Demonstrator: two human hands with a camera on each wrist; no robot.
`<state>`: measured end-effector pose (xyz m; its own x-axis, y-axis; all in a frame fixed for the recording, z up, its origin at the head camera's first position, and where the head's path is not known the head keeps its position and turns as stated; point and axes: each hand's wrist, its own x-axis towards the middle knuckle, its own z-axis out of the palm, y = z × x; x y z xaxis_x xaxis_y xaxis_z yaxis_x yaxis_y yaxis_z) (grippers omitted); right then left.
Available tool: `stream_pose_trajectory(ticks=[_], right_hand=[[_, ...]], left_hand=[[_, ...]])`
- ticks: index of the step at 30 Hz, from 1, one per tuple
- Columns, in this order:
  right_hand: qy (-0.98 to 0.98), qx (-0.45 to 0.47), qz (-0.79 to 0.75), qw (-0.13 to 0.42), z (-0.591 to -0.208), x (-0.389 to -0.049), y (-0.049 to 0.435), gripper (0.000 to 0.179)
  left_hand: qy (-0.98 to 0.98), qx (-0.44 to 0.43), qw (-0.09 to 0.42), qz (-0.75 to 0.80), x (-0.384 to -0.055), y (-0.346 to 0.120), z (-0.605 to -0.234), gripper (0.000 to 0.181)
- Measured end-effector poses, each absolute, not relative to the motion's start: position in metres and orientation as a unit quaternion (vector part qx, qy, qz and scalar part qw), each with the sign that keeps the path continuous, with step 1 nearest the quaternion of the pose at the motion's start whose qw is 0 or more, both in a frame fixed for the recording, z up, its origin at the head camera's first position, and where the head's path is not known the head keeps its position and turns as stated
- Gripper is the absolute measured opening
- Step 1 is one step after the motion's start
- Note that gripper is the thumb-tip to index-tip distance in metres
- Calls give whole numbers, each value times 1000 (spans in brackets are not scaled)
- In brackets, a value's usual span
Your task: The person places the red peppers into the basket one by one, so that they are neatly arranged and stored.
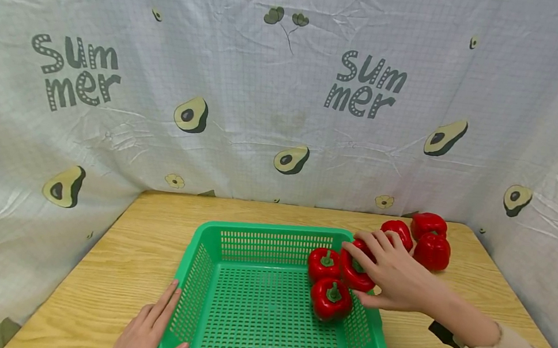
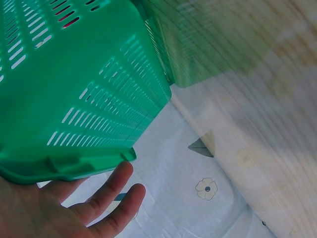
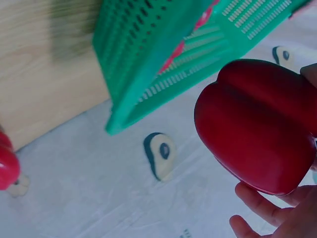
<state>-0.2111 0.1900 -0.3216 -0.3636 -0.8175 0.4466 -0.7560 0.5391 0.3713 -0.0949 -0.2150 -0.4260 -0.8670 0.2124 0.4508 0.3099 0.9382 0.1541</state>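
My right hand (image 1: 397, 275) grips a red bell pepper (image 1: 357, 269) with a green stem above the right side of the green basket (image 1: 193, 279). In the right wrist view the held pepper (image 3: 257, 124) fills much of the right side, fingers around it. Two more red bell peppers sit inside the basket by its right wall: one bell pepper (image 1: 324, 265) farther back, another bell pepper (image 1: 331, 300) nearer. My left hand (image 1: 147, 326) rests on the basket's left rim with fairly straight fingers; the left wrist view shows the fingertips (image 2: 124, 171) against the rim.
Right of the basket, at the table's back right, three red peppers stand close together: a left pepper (image 1: 397, 232), a back pepper (image 1: 428, 224) and a front pepper (image 1: 432, 252). A printed cloth (image 1: 249, 77) hangs behind the wooden table (image 1: 110, 269).
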Motion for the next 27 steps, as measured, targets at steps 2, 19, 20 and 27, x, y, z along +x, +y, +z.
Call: stream_pose_trajectory(ticks=[2, 19, 20, 27], right_hand=[[-822, 479, -53, 302, -320, -211, 184, 68], [-856, 441, -70, 262, -309, -218, 120, 68], [-858, 439, -73, 256, -310, -219, 117, 68], [-868, 433, -72, 230, -325, -229, 96, 65]], left_hand=[[-961, -135, 216, -112, -95, -215, -426, 85], [-959, -144, 220, -108, -96, -215, -427, 83], [-959, -144, 220, -109, -96, -215, -427, 83], [-957, -151, 227, -100, -97, -216, -428, 83]])
